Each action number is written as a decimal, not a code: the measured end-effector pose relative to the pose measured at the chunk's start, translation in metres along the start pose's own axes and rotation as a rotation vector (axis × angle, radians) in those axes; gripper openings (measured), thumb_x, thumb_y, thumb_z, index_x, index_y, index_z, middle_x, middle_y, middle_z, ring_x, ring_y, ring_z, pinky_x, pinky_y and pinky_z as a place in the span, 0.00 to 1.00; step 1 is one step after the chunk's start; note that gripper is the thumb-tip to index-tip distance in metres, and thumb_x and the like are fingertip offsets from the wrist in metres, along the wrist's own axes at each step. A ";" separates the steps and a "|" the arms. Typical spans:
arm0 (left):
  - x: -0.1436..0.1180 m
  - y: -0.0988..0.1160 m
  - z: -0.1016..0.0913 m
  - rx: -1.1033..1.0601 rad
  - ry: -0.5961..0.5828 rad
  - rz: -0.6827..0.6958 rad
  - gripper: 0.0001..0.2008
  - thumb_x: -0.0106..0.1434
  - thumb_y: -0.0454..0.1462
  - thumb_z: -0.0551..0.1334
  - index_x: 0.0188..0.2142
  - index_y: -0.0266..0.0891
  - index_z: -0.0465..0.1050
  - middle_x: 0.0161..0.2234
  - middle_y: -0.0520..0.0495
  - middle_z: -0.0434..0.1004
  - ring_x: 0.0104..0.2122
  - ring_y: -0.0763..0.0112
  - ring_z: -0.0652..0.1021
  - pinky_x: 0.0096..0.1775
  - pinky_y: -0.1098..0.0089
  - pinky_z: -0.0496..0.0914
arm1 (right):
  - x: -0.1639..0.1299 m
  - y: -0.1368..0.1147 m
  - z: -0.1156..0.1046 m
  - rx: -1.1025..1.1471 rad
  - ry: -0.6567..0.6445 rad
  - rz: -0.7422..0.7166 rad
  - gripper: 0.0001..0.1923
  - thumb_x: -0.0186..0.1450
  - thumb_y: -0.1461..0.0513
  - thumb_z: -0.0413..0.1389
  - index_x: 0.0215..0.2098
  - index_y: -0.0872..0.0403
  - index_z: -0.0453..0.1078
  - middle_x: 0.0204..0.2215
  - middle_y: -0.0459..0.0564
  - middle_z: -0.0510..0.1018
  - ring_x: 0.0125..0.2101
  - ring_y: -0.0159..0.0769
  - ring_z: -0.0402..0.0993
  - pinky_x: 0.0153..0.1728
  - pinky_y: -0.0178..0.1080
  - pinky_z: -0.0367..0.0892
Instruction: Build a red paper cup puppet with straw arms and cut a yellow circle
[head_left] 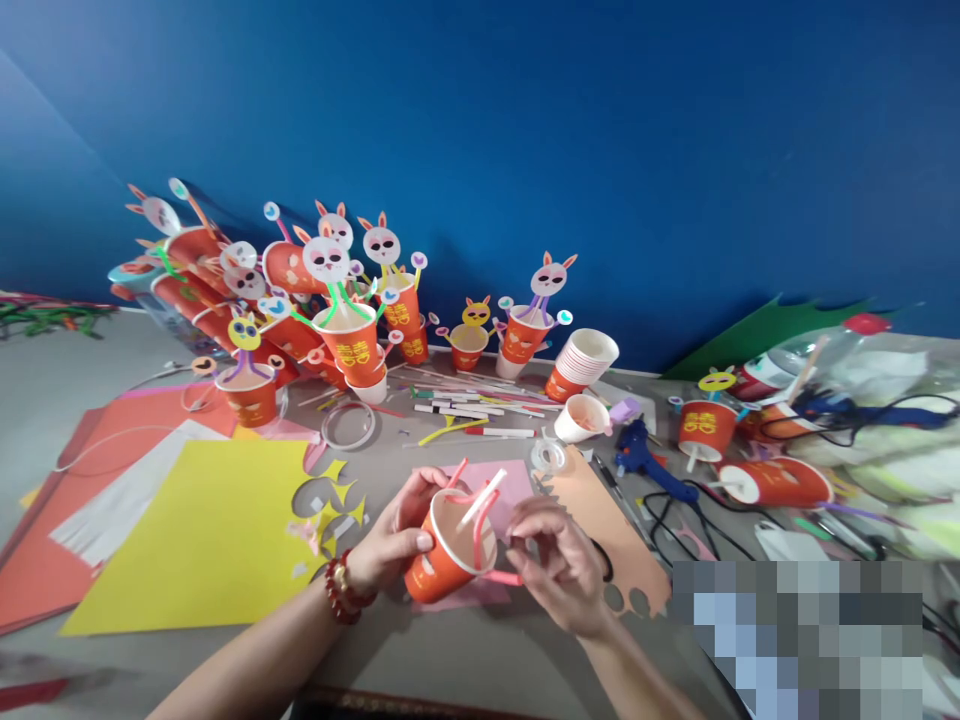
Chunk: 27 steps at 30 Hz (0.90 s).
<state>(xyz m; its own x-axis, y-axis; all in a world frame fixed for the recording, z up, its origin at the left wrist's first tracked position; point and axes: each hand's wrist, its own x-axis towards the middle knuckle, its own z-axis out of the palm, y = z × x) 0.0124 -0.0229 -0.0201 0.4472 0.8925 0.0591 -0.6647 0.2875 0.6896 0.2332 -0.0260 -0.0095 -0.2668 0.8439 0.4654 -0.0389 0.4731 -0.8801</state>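
Gripping an orange paper cup (439,560) printed with a gold double-happiness character, the left hand (394,540) curls around it. The right hand (559,565) pinches a pink pipe cleaner (480,535) at its rim.

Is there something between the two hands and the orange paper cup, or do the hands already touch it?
Nothing visible stands between them. The left hand grips the orange paper cup by its side, tilted. The right hand pinches the pink pipe cleaner beside the rim; a white straw stands inside.

A single head-worn camera looks forward and down over the grey table (465,650), close above the person's hands. Farther off, it faces the blue wall (600,130) behind.
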 end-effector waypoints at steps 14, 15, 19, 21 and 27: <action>0.003 0.001 -0.003 -0.059 0.055 0.021 0.22 0.55 0.39 0.69 0.48 0.42 0.67 0.45 0.45 0.74 0.39 0.64 0.77 0.41 0.67 0.72 | 0.004 0.028 -0.003 0.124 0.437 0.300 0.12 0.69 0.58 0.57 0.51 0.48 0.68 0.27 0.41 0.67 0.22 0.27 0.65 0.23 0.32 0.64; 0.003 0.001 -0.003 -0.059 0.058 0.023 0.22 0.55 0.40 0.69 0.48 0.42 0.67 0.45 0.45 0.74 0.39 0.64 0.77 0.41 0.67 0.72 | 0.004 0.028 -0.003 0.130 0.441 0.298 0.12 0.69 0.58 0.57 0.51 0.48 0.68 0.27 0.41 0.66 0.22 0.27 0.64 0.24 0.32 0.64; 0.002 0.000 -0.003 -0.062 0.068 0.026 0.22 0.55 0.40 0.69 0.48 0.41 0.68 0.47 0.45 0.74 0.41 0.63 0.77 0.43 0.66 0.72 | 0.005 0.026 -0.001 0.167 0.431 0.284 0.10 0.70 0.56 0.56 0.48 0.48 0.68 0.23 0.38 0.64 0.19 0.26 0.61 0.22 0.32 0.64; 0.002 0.000 -0.002 -0.067 0.077 0.027 0.22 0.55 0.40 0.70 0.47 0.41 0.68 0.48 0.45 0.73 0.43 0.62 0.76 0.44 0.66 0.71 | 0.005 0.024 0.000 0.194 0.417 0.300 0.10 0.69 0.55 0.57 0.47 0.48 0.67 0.21 0.38 0.64 0.17 0.26 0.61 0.19 0.31 0.62; 0.003 0.001 -0.001 -0.062 0.070 0.033 0.21 0.55 0.40 0.69 0.47 0.42 0.68 0.48 0.45 0.74 0.42 0.61 0.77 0.43 0.66 0.71 | 0.006 0.024 -0.001 0.287 0.478 0.423 0.10 0.67 0.53 0.58 0.42 0.50 0.67 0.14 0.33 0.58 0.11 0.23 0.53 0.11 0.26 0.55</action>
<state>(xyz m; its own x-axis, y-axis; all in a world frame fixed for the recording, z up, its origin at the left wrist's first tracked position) 0.0122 -0.0199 -0.0206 0.3831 0.9233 0.0289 -0.7152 0.2767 0.6417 0.2313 -0.0094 -0.0282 0.1352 0.9908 0.0098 -0.2952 0.0497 -0.9542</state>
